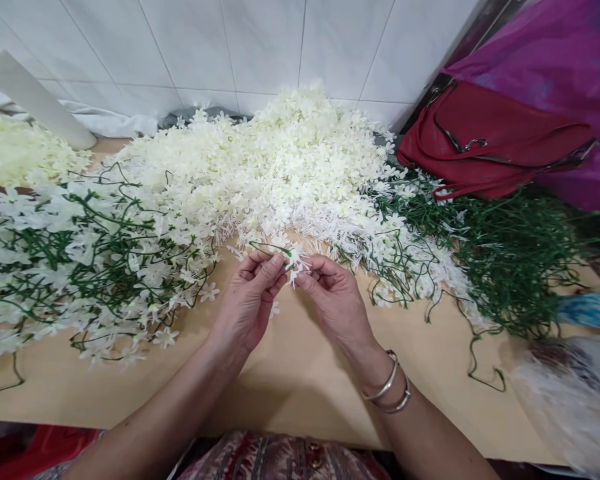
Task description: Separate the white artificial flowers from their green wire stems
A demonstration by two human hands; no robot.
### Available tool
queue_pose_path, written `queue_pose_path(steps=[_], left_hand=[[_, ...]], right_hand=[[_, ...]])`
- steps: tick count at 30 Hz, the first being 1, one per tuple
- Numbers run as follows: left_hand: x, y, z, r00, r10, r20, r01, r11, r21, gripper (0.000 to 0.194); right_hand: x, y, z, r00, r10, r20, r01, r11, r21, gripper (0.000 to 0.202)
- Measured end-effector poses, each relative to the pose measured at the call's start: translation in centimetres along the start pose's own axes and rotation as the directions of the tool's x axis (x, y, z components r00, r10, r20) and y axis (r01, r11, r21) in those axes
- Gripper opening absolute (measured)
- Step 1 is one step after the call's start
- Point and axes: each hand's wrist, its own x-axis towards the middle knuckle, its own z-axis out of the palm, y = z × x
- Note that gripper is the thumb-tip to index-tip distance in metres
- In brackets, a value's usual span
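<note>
Over the middle of the table, my left hand (255, 287) pinches the green stem of a small artificial flower sprig (296, 259). My right hand (333, 293), with two bangles on its wrist, has thumb and forefinger closed at the white petals and stamens of the same sprig. Both hands are close together, just in front of a big heap of loose cream-white blossoms (280, 153). To the left lies a pile of white flowers on green stems (95, 260). A mass of bare green stems (515, 253) is on the right.
A red handbag (500, 140) and a purple bag (555, 53) sit at the back right. Clear plastic (575, 400) lies at the right edge of the table (290, 373). A white roll (40, 100) leans at the left, before the tiled wall (260, 47).
</note>
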Motion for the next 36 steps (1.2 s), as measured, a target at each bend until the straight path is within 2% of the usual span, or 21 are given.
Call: queue_pose_path(steps=[8,12,16,24,27,30,32,36], left_hand=[[0.1,0.6,-0.2,0.983,0.168,0.076,-0.174,0.982,0.079,0.032],[0.2,0.8,-0.1,0.984,0.165,0.071,-0.169,0.983,0.063,0.032],[0.1,0.4,-0.1,0.984,0.154,0.092,-0.161,0.985,0.069,0.032],[0.0,0.1,-0.3,0.983,0.149,0.106,-0.163,0.976,0.147,0.030],[0.0,-0.2,-0.4,0.988,0.126,0.092,-0.137,0.982,0.131,0.028],[-0.1,-0.5,-0.5,0.990,0.110,0.092,-0.120,0.987,0.103,0.026],[-0.2,-0.6,-0.4,0.991,0.096,0.095,-0.104,0.990,0.092,0.025],[-0.5,-0.4,-0.3,0.997,0.018,0.071,-0.023,0.998,0.064,0.028]], right_hand=[[0.2,-0.3,0.0,0.992,0.124,0.035,-0.127,0.985,0.119,0.027],[0.2,-0.7,-0.1,0.986,0.167,0.022,-0.168,0.973,0.158,0.033],[0.2,-0.9,0.0,0.984,0.174,0.028,-0.176,0.977,0.122,0.035],[0.3,-0.7,-0.2,0.984,0.178,0.024,-0.179,0.978,0.102,0.034],[0.1,-0.1,-0.3,0.991,0.132,0.014,-0.133,0.988,0.078,0.028],[-0.2,0.4,-0.3,0.999,0.044,-0.005,-0.044,0.999,-0.019,0.017],[-0.3,0.4,-0.2,0.998,-0.061,-0.021,0.058,0.992,-0.116,0.010],[-0.7,-0.5,0.2,0.964,-0.265,-0.013,0.250,0.924,-0.289,0.003]])
